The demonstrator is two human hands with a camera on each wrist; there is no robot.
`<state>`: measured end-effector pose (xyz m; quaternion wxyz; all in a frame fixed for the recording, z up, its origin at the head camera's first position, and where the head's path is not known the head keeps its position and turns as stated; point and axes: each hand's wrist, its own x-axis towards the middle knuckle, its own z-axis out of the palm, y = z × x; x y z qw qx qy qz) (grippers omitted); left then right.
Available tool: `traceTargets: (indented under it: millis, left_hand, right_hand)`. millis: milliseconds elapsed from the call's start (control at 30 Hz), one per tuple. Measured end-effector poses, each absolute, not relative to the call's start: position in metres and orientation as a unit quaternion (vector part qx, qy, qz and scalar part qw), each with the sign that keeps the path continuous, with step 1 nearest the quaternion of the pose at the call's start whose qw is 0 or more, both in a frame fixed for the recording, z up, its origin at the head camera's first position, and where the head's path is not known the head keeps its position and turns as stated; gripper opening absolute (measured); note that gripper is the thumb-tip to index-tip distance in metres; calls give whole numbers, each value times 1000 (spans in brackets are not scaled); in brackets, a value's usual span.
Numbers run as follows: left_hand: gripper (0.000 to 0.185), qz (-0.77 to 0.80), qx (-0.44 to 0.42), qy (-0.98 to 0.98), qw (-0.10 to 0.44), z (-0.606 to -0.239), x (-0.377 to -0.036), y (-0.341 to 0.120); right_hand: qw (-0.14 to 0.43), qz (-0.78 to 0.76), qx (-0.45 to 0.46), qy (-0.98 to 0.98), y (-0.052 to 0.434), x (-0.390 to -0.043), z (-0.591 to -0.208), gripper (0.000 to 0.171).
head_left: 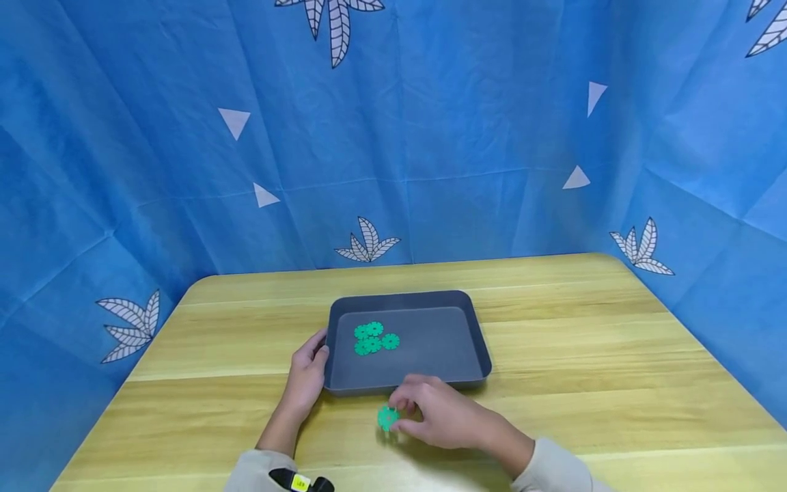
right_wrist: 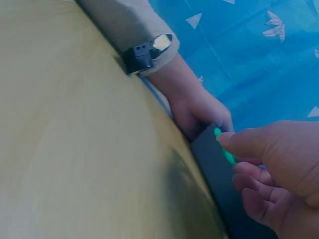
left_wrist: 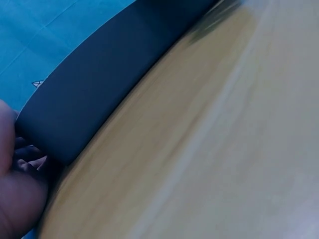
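A dark grey tray (head_left: 430, 348) lies on the table, and several green notched plastic discs (head_left: 390, 342) are grouped in its left half. My left hand (head_left: 309, 365) holds the tray's left wall, thumb at the rim and fingers along the outside. In the left wrist view that hand (left_wrist: 20, 194) shows at the tray's corner. Between thumb and fingertips, my right hand (head_left: 439, 413) pinches one green notched disc (head_left: 387, 417) just in front of the tray's near edge. The right wrist view shows this disc (right_wrist: 227, 149) edge-on beneath the thumb.
A light wooden table (head_left: 584, 342) extends on both sides of the tray. Blue cloth (head_left: 430, 137) printed with white leaves and triangles hangs behind the table and at its sides. A small black device (head_left: 301, 480) is strapped at the left sleeve.
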<state>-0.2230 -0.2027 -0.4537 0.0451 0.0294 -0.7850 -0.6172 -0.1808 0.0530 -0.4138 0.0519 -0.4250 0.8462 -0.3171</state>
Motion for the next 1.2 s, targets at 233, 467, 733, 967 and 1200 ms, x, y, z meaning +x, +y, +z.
traceTargets:
  millis: [233,467,733,967,1200]
  left_hand:
    - [41,-612,25,-789,49,-451,-223,-204]
    - [42,-604,32,-795,46,-454,-217,-207]
    - [43,-612,23,-789,46,-456,-217,-206]
    - [42,-611,24,-790,44,-455,-221,-204]
    - [42,-608,24,-792,43,-456,-222,-203]
  right_hand:
    - [79,-310,-451,833,51,-178,-418,12]
    - [106,-284,-474,827,46,-174,-428,10]
    - [100,-271,-472,833,46,-173,-431,8]
    - [93,-269,-464,839,48,-175,-432,7]
    - [80,-267,-464,841,48,-175,-432,7]
